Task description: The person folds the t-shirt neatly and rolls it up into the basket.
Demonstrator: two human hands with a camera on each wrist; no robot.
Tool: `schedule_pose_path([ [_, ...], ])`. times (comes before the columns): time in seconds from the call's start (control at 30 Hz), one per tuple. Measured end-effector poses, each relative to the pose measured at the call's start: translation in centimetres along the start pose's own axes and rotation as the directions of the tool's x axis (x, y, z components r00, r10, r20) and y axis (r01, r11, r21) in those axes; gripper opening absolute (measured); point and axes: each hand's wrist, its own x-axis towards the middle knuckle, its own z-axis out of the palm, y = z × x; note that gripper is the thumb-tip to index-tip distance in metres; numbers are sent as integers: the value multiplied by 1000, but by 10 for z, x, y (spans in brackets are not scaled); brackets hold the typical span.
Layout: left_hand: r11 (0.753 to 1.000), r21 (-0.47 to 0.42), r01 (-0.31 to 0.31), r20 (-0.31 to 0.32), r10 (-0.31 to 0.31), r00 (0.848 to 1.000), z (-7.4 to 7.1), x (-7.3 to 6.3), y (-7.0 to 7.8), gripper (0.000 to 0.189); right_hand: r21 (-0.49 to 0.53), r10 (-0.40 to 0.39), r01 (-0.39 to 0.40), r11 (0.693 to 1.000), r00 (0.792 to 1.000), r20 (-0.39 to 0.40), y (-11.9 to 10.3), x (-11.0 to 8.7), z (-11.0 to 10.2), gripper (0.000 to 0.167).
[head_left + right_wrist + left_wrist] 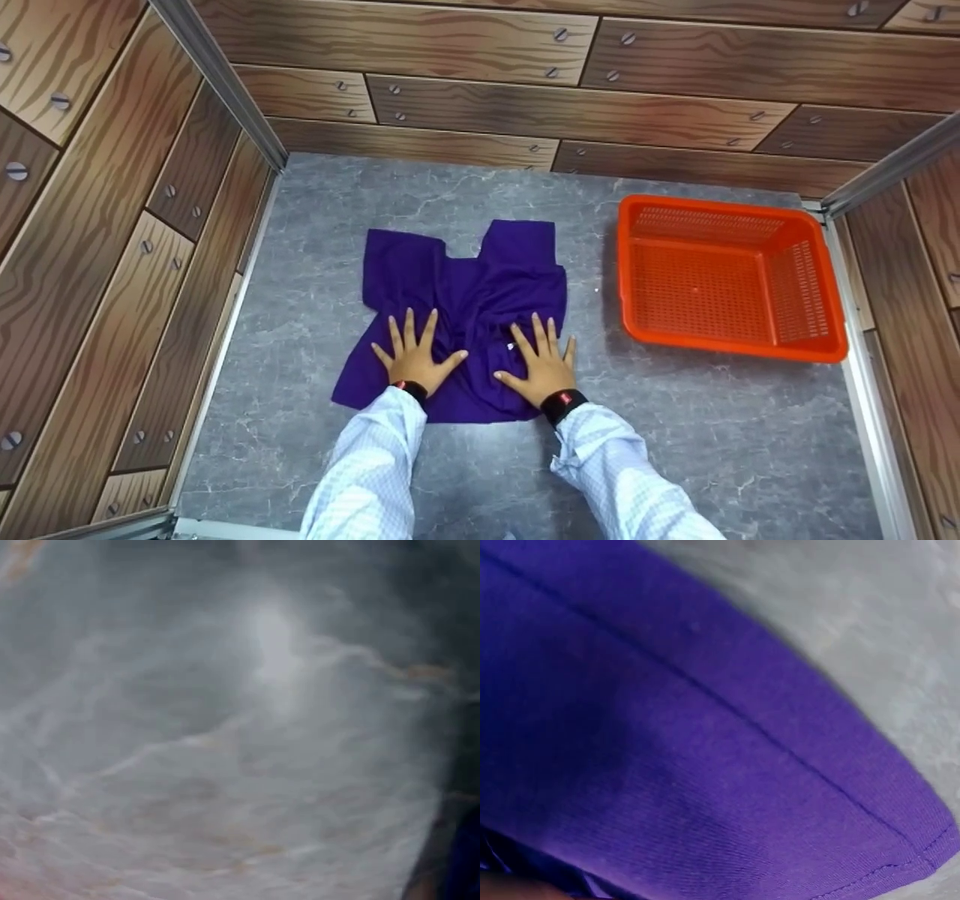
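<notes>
A purple garment (465,300) that looks like a pair of shorts or a short-sleeved top lies spread and wrinkled on the grey marbled surface. On its lower left part rests my left hand (415,361), palm down with fingers spread. My right hand (545,370) lies on its lower right part, fingers also spread, beside a small white spot on the fabric. In the left wrist view the purple cloth (720,765) fills most of the picture, with a stitched seam along its edge. The right wrist view is mostly grey surface (225,765), with dark cloth at the right edge.
An orange perforated plastic basket (694,289) stands to the right of the garment, with nothing seen inside. Wood-patterned walls (450,97) close off the back and both sides, joined by metal rails (225,82).
</notes>
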Motion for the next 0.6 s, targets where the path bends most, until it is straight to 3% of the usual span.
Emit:
schedule_pose_path([
  [0.6, 997, 45, -67, 13, 67, 998, 19, -11, 29, 99, 5, 60, -60, 998, 998, -36, 30, -26, -12, 95],
])
